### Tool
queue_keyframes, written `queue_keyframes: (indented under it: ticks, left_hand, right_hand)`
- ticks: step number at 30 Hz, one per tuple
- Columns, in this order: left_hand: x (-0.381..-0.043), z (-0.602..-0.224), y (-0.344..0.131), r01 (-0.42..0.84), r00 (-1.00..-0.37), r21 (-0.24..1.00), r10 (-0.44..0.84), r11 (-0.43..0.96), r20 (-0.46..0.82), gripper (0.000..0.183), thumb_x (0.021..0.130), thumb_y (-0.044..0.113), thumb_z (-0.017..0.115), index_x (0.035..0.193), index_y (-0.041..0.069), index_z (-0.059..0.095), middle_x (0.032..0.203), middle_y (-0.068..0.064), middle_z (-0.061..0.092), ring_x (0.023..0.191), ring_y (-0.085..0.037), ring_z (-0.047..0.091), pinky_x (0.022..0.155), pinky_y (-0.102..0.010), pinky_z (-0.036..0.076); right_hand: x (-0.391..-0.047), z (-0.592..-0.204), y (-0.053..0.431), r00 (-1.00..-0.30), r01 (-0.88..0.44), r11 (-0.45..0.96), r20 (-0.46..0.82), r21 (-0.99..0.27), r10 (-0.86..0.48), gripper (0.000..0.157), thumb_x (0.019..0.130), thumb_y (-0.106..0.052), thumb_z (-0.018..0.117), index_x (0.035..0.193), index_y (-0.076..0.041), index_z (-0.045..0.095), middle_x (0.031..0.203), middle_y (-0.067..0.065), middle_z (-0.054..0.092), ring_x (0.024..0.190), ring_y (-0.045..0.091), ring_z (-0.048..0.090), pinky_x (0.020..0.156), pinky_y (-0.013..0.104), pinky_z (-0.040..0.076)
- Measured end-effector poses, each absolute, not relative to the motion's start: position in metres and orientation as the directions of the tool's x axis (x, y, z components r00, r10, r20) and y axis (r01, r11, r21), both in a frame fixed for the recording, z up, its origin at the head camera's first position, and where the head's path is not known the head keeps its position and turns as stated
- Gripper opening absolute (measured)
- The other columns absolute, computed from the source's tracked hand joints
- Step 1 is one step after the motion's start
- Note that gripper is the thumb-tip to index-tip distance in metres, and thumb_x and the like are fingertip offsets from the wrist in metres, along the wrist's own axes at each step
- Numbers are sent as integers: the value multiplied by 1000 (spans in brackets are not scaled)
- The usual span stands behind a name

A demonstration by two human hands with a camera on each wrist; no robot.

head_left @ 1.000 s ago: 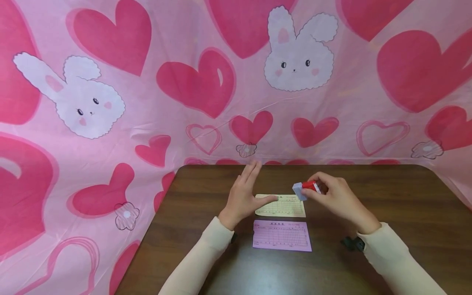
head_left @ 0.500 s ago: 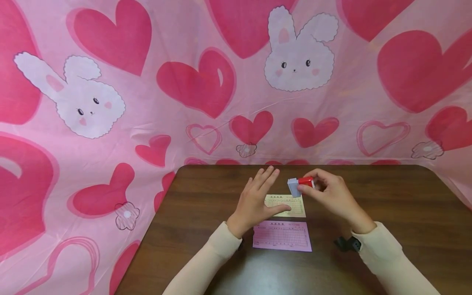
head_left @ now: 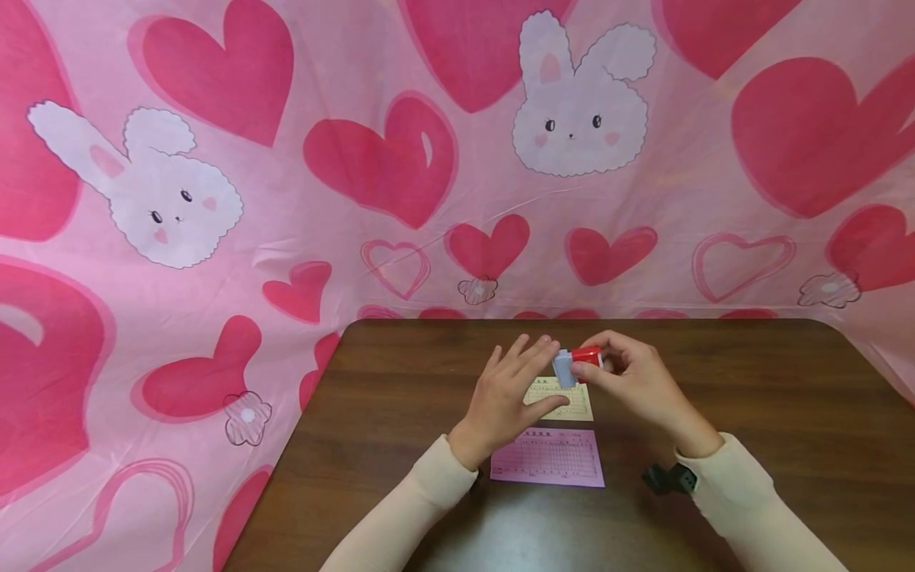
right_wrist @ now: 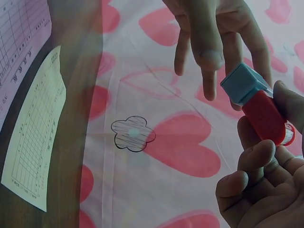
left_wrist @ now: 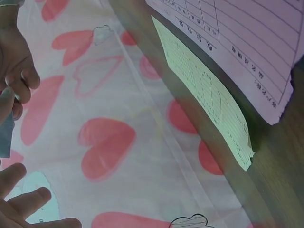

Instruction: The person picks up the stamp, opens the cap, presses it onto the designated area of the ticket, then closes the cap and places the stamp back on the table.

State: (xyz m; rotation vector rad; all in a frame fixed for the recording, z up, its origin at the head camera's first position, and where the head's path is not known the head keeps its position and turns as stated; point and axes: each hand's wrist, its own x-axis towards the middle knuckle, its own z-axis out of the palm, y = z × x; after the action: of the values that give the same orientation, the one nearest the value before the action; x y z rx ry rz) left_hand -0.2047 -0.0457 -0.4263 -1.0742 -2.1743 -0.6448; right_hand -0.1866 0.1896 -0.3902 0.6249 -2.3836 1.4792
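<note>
While the right hand pinches a red stamp right of the frame's lower middle, the left hand is spread wide by its pale cap, contact unclear; lower down lie a yellow slip and a purple slip.

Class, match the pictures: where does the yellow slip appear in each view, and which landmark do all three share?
Head: the yellow slip is right of and below centre, partly hidden by the left hand.
Left wrist: right of centre, slanting down to the right.
Right wrist: at the left side.
Shared landmark: the purple slip beside it.
</note>
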Motion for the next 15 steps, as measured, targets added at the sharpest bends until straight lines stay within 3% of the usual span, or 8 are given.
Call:
queue_keyframes:
  ticks: [9,15]
  left_hand:
    - [-204,-429,-46,832,-433,116,506,542,746,66,83,28,93,141,11,65,138,-5,70,137,-28,59,109,-61,47]
    - [-202,-430,-47,838,-417,107,503,535,757,66,82,26,94,138,8,66,137,-7,71,136,-27,61,109,-58,48]
  right_hand:
    - [-188,-399,189,-887,-460,368,394,-808,-243,21,92,-10,83,108,-8,71,79,1,68,62,21,57,59,27,48]
    - [-188,-402,187,-893,-444,353,376,-824,-246,21,92,-10,83,109,-7,71,83,3,71,64,25,60,61,27,50]
